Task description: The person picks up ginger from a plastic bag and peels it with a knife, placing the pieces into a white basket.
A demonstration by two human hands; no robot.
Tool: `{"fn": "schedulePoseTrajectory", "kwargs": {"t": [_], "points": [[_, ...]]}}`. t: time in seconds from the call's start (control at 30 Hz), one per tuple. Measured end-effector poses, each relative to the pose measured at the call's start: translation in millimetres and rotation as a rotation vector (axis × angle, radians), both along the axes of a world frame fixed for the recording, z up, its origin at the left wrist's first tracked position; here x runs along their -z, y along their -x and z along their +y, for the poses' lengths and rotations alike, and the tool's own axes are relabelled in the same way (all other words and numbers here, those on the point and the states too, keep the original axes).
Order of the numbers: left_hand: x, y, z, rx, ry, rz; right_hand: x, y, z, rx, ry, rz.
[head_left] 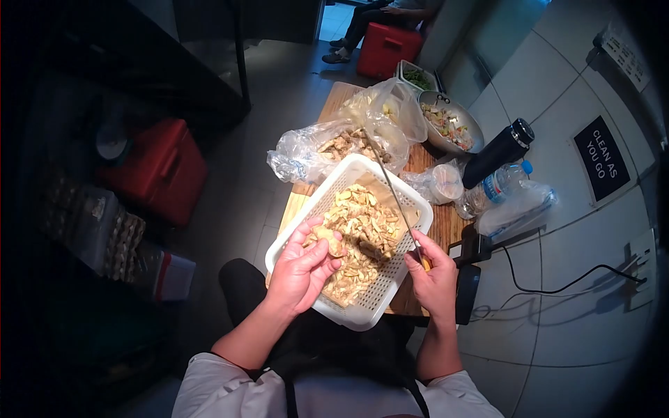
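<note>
Over a white perforated plastic basket [369, 318], my left hand [296, 275] pinches a pale yellow piece of ginger [333, 244] between thumb and fingers. My right hand [433, 275] is closed round the yellowish handle of a knife [385, 171]. Its long thin blade points away from me across the basket's right side, apart from the piece. Many cut pieces of ginger [352, 282] fill the basket, which is tilted near my lap and the table edge. Just beyond it lies a clear plastic bag [296, 155] with knobbly, brownish pieces inside.
On the wooden table [341, 94] are another plastic bag [401, 104], a metal bowl of chopped food [474, 132], a dark flask [498, 153] and a water bottle [498, 188]. Red coolers [157, 171] and egg trays [125, 247] stand left. A person [369, 17] sits ahead.
</note>
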State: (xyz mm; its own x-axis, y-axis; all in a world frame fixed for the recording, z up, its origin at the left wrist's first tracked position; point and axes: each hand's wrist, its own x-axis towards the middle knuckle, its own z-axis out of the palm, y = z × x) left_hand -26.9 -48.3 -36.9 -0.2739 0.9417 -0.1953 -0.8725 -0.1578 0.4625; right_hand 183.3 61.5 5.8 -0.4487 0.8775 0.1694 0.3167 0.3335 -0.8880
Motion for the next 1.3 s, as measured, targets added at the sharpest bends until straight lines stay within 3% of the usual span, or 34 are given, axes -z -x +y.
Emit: {"fn": "schedulePoseTrajectory", "kwargs": {"t": [0.53, 0.63, 0.73, 0.83, 1.0, 1.1, 1.23, 1.3], "points": [[1, 10, -2, -0.052, 0.088, -0.010, 24, 1, 7, 0.005, 0.023, 0.014], [5, 8, -2, -0.001, 0.079, -0.021, 19, 6, 10, 0.043, -0.153, -0.189], [12, 3, -7, 0.123, 0.037, -0.023, -4, 23, 6, 0.130, -0.244, -0.589], [15, -4, -15, 0.204, 0.039, -0.063, 14, 35, 15, 0.108, -0.477, -0.640], [13, -1, -20, 0.170, 0.088, -0.048, 28, 42, 21, -0.005, -0.403, -0.664], [13, 13, -20, 0.089, 0.090, -0.029, 13, 33, 18, -0.053, -0.754, -0.591], [12, 34, -16, -0.022, 0.059, -0.019, -35, 20, 25, -0.404, -0.344, -0.184], [7, 40, -14, -0.055, 0.043, 0.010, -49, 16, 48, 0.262, -0.670, -0.025]]}}
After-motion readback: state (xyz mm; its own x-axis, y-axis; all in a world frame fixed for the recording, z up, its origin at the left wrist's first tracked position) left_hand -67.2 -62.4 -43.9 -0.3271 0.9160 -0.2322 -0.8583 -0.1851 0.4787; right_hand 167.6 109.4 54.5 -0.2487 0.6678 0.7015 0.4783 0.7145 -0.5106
